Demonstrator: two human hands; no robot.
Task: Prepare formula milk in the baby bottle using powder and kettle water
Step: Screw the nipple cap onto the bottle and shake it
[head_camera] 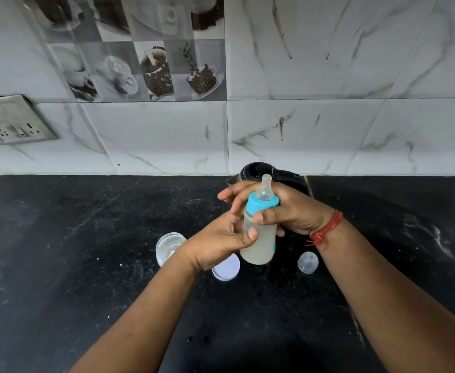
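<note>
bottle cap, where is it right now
In the head view the clear bottle cap sits on the black counter, just right of the bottle, beside the right forearm.

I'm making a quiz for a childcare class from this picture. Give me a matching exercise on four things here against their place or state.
Things:
1. baby bottle
2. clear dome cap
3. lavender lid
4. kettle

Places or states:
A. behind the hands, by the wall
B. held in both hands' grip
C. on the counter, right of the bottle
D. flat on the counter, below the left hand

Pairs: 1-B, 2-C, 3-D, 4-A
</note>
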